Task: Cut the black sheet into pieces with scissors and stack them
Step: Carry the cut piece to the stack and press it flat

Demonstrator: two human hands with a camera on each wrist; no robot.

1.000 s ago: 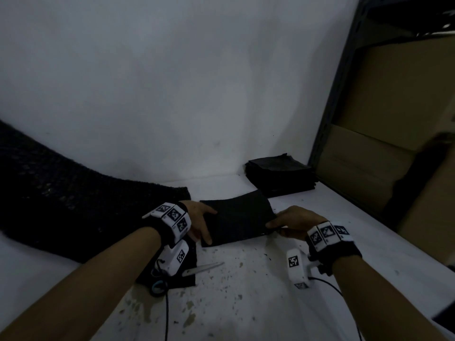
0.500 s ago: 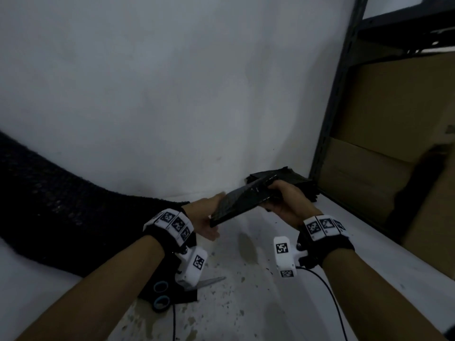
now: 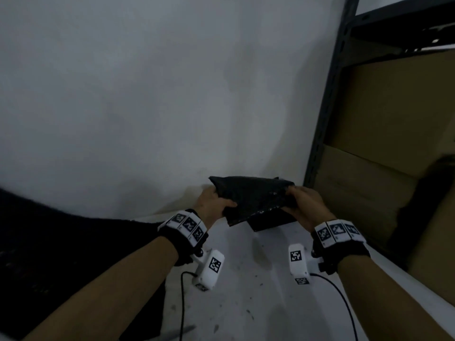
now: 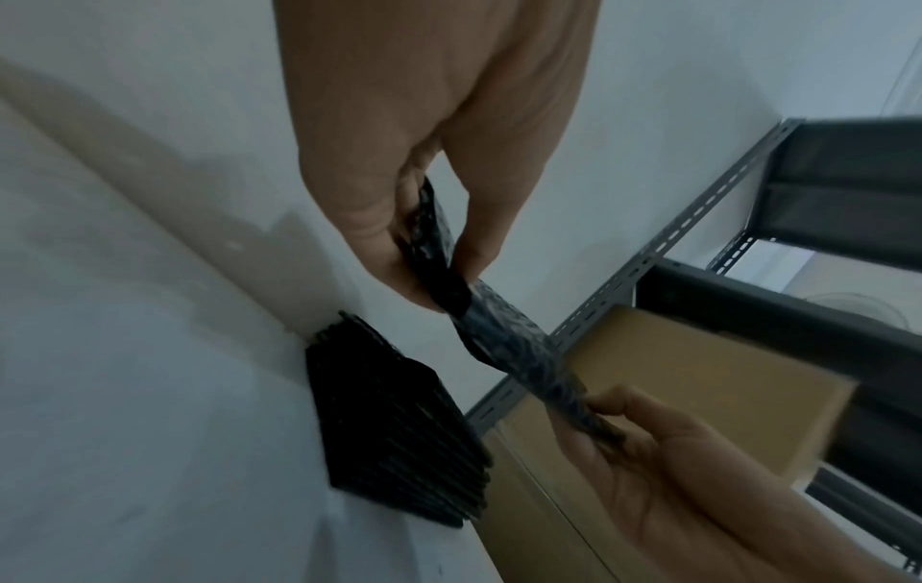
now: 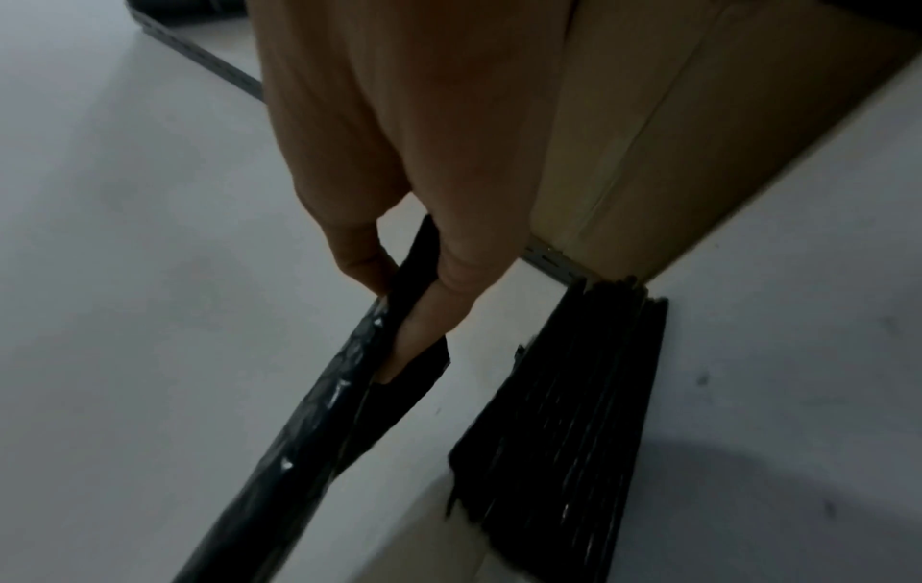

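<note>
**Cut piece lifted off the table and carried over the stack**

A second ago I had the piece (image 3: pixel 248 198) lying flat on the table (image 3: pixel 258 303); now I hold it in the air above the stack (image 3: pixel 273 221), which sits in the far corner against the wall, beside the rack (image 3: pixel 327 99). My left hand (image 3: pixel 213 203) pinches its left edge, thumb on top and fingers beneath; my right hand (image 3: pixel 304 204) grips the right edge the same way, so both are clamped on the piece and neither is free. The piece sags a little between them and tilts; from the wrist views it hangs clear of the stack, not touching. The scissors are mostly out of frame; I see only what looks like a blade tip (image 3: pixel 182 332) at the bottom edge, near the big sheet (image 3: pixel 61 242) on my left. I judge this cut finished and the stacking step half done; next I need to square the piece over the stack and lower it; the risk is a skewed landing.
</note>
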